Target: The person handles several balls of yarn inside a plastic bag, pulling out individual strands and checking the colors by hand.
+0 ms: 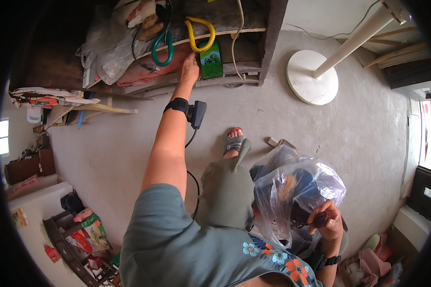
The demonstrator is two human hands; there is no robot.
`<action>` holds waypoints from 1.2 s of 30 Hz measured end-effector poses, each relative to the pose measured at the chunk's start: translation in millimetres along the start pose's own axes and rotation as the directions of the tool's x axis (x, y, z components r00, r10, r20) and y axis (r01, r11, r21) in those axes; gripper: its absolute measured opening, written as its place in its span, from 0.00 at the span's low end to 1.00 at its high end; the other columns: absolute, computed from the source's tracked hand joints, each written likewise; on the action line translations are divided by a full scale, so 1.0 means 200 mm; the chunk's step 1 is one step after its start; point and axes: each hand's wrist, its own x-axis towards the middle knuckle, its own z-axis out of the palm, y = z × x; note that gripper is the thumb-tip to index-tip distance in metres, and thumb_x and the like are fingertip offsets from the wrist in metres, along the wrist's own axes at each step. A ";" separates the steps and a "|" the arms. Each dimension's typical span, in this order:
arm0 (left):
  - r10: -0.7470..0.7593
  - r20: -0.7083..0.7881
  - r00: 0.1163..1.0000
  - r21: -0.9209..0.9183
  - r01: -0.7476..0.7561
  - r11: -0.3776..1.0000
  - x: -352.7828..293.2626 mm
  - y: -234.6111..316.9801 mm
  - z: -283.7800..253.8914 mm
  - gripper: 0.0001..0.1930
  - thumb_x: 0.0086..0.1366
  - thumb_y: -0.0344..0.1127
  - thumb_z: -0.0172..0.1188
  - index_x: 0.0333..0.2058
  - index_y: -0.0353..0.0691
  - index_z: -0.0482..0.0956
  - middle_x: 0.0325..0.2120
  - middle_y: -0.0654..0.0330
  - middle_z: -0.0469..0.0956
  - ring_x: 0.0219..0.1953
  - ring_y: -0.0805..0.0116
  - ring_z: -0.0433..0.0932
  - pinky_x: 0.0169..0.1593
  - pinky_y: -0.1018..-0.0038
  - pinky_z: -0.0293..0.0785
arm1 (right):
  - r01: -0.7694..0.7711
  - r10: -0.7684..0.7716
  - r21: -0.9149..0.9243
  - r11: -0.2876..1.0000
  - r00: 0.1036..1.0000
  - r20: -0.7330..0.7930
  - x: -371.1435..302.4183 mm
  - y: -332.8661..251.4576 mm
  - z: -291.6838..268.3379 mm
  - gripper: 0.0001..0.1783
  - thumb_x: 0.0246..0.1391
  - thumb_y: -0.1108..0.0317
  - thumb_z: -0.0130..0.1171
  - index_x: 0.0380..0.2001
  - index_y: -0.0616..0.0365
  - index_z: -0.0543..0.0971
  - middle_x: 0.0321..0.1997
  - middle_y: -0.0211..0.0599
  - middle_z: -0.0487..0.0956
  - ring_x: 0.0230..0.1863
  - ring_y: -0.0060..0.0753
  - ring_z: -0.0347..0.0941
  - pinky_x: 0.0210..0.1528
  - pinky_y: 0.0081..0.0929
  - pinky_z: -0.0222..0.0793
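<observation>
My left arm stretches forward to a low wooden shelf. There my left hand [189, 69] is by a reddish cloth [170, 60], just under a yellow loop [209, 45] and left of a green rectangular box [211, 61]. Its fingers are mostly hidden, so a grip cannot be made out. A green loop [169, 55] hangs to its left. Close to my body, my right hand [331, 225] is closed around a small dark-red rounded thing [321, 219] whose kind is unclear. Beside it, a clear plastic bag [316, 182] holds dark blue, tan and dark-red cloth items.
The shelf [263, 52] carries crumpled plastic [115, 62] and a black cable with a plug. A white pole on a round base [301, 76] stands on the concrete floor to the right. Small wooden pieces [280, 142] lie beyond the bag. A rack with packets [81, 239] is at lower left.
</observation>
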 end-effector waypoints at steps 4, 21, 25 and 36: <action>-0.146 -0.051 0.988 0.074 0.149 0.986 -0.10 0.03 -0.03 0.21 0.71 0.36 0.42 0.60 0.60 0.70 0.44 0.46 0.79 0.45 0.46 0.78 0.46 0.58 0.73 | 0.007 -0.007 0.004 1.000 1.000 -0.001 0.00 0.00 -0.01 0.25 0.46 0.59 0.69 0.39 0.63 0.69 0.34 0.62 0.79 0.23 0.45 0.79 0.25 0.32 0.79; -0.171 0.047 0.984 -0.276 0.177 0.945 -0.54 0.13 0.06 0.25 0.69 0.29 0.41 0.62 0.53 0.70 0.24 0.67 0.68 0.24 0.79 0.68 0.33 0.78 0.69 | 0.011 -0.011 0.013 1.000 1.000 0.019 -0.03 -0.01 0.01 0.26 0.45 0.59 0.69 0.39 0.63 0.69 0.34 0.63 0.79 0.24 0.45 0.79 0.26 0.32 0.79; -0.156 0.067 0.986 -0.236 0.167 0.957 -0.51 0.16 0.07 0.23 0.70 0.31 0.41 0.61 0.52 0.71 0.22 0.67 0.69 0.23 0.78 0.69 0.32 0.77 0.69 | 0.021 -0.022 0.029 0.999 1.000 0.008 -0.06 -0.01 0.00 0.26 0.44 0.59 0.70 0.39 0.63 0.69 0.34 0.63 0.79 0.24 0.45 0.79 0.26 0.33 0.79; -0.264 0.111 0.958 -0.136 0.278 0.951 -0.34 0.28 0.11 0.22 0.72 0.40 0.43 0.63 0.54 0.68 0.15 0.63 0.74 0.17 0.74 0.71 0.25 0.72 0.70 | 0.044 -0.052 0.115 0.992 0.996 0.071 -0.11 -0.04 -0.02 0.26 0.44 0.63 0.71 0.41 0.65 0.70 0.36 0.66 0.78 0.26 0.47 0.80 0.29 0.34 0.80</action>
